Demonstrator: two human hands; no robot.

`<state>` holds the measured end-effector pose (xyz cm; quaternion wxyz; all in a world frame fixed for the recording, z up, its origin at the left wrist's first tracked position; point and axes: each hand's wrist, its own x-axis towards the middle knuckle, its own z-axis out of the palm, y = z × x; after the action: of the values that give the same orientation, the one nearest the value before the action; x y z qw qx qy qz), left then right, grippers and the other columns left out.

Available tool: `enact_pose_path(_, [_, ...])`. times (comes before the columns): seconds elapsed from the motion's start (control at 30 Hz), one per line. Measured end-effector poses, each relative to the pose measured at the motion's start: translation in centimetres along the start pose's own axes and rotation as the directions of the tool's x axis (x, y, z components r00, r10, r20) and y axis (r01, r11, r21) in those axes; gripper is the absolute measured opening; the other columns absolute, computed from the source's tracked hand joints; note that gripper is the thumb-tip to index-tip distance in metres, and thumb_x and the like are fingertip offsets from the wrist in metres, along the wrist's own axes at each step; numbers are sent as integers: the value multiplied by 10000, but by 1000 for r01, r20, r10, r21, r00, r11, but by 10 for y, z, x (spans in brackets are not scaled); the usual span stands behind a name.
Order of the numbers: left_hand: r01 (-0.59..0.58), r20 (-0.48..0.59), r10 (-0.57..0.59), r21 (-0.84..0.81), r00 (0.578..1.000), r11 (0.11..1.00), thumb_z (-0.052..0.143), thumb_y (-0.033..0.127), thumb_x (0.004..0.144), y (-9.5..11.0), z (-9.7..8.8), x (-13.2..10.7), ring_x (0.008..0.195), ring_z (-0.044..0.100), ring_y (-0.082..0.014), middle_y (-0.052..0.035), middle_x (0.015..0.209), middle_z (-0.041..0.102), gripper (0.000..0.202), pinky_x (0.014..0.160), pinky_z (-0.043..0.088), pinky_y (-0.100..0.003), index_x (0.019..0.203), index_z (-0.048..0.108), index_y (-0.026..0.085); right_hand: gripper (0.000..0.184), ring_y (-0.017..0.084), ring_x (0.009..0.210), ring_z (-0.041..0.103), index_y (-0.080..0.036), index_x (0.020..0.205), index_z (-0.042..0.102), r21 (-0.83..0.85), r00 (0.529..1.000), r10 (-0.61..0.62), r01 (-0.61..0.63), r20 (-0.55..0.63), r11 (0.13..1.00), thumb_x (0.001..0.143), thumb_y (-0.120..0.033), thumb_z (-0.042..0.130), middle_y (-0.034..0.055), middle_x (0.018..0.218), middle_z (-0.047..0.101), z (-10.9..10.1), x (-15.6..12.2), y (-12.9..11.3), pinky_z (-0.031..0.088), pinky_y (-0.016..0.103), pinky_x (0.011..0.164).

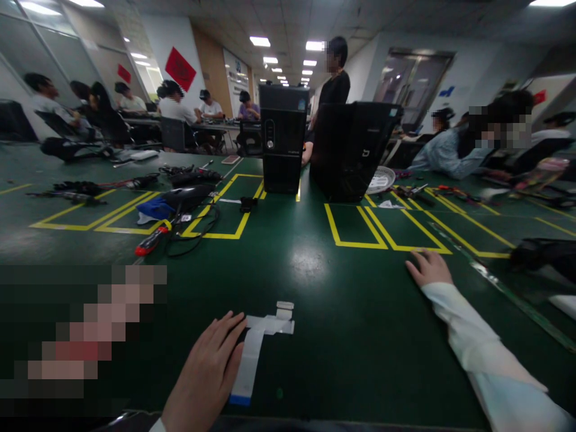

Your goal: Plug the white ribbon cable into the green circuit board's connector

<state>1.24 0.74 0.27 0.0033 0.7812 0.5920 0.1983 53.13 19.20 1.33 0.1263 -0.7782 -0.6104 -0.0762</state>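
My left hand lies flat on the dark green table near its front edge, fingers stretched out and pressing on a white flat ribbon cable with a blue end. The cable runs from the front edge up to a small white connector piece. My right hand, in a pale blue sleeve, rests palm down farther out on the table, beside the corner of a yellow taped rectangle. It holds nothing.
Two black computer tower cases stand mid-table. Left of them lie a red-handled screwdriver, black cables and a blue cloth. A white fan grille sits at right. One person stands behind the towers; others sit at both sides.
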Motion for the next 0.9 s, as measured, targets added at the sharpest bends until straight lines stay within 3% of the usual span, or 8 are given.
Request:
enact_pose_path(0.13, [10,0,-10,-9,1000,1000,441,380,928,0,-1,-1,1278,453,-271,-47,1354,535,403,1045,390,-502,1301,525,252,636,433,1327,239,49,1302,475,-60,943,328,-331,-56,942,895,-418,331,314,1403,322,-4,-6,53,240,545,1040])
enact_pose_path(0.27, [17,17,-17,2,1000,1000,429,388,931,-1,0,-2,1276,455,-280,-54,1356,533,415,1031,401,-510,1313,514,252,705,436,1258,340,41,1288,485,-73,868,494,-497,-52,865,885,-498,274,346,1304,414,-3,-9,77,324,562,945])
enact_pose_path(0.43, [11,41,-12,16,999,1000,428,399,928,-2,0,-2,1287,440,-284,-60,1372,517,438,1034,393,-523,1331,496,243,717,444,1224,376,-10,1276,524,-71,848,531,-529,1,845,862,-547,290,320,1297,443,0,-4,82,321,569,920])
enact_pose_path(0.63, [18,44,-18,9,999,1000,431,398,928,-1,0,-1,1290,438,-275,-46,1373,517,439,1039,394,-512,1339,485,255,672,464,1239,344,-78,1318,498,-71,813,582,-582,-21,810,873,-537,292,320,1324,406,-3,-4,73,245,638,922])
enact_pose_path(0.9, [10,33,-11,19,999,1000,429,400,930,-1,0,-1,1285,444,-277,-56,1366,522,426,1036,395,-520,1318,506,241,703,455,1190,397,-85,1331,491,-58,891,443,-439,100,897,882,-571,253,290,1300,428,-16,-8,53,353,542,917])
